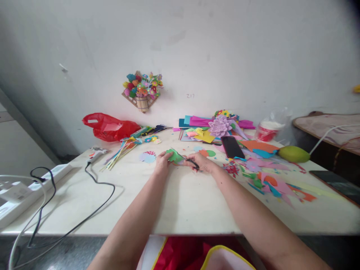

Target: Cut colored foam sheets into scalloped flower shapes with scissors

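Near the middle of the table, my left hand [163,162] pinches a green foam or paper piece [174,156] with a scalloped edge. My right hand [203,162] is closed around the dark handles of a pair of scissors [192,163]. Their blades point left and lie against the green piece. Just behind my right hand rest cut rounds, among them an orange piece [203,153] and a green round [211,153]. Left of my left hand is a light blue scalloped piece [147,156] with small red bits on it.
A glue gun [97,153], its cord and a power strip [36,191] occupy the left. Behind stand a red plastic bag [111,127] and thin sticks [120,152]. To the right are a phone [233,147], colourful scraps [275,183], a purple foam flower [220,126] and a tablet-like device [336,185].
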A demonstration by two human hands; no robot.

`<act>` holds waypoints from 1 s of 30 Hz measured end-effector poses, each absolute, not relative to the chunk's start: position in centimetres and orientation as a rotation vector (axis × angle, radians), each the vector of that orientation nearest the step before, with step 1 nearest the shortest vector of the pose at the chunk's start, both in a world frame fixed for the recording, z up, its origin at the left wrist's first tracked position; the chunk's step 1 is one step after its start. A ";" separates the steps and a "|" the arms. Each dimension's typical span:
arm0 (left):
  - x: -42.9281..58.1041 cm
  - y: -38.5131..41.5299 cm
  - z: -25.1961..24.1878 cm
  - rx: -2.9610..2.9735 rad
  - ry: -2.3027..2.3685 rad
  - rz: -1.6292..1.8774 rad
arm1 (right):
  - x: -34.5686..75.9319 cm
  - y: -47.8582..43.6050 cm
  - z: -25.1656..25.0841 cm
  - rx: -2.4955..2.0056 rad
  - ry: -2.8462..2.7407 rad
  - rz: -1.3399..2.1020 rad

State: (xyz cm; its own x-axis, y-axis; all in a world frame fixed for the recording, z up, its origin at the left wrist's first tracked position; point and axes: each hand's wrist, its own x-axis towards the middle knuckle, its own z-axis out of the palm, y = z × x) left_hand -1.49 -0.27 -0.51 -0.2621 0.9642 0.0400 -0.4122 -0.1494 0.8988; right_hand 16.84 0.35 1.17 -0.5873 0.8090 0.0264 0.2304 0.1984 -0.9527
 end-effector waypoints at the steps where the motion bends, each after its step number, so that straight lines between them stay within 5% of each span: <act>1: -1.5 -0.3 -0.5 0.810 0.988 1.647 | 17.0 0.4 1.1 -0.951 -1.958 1.405; 30: -1.2 -0.6 -0.6 1.038 0.851 1.482 | 17.4 0.2 1.3 -0.955 -1.989 1.357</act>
State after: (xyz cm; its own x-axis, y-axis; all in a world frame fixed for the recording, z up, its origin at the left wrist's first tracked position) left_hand -1.23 -0.57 -0.58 -0.0339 0.9868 0.1581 -0.3613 -0.1596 0.9187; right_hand 17.45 0.23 1.28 -0.6000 0.7988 0.0447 0.2495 0.2399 -0.9382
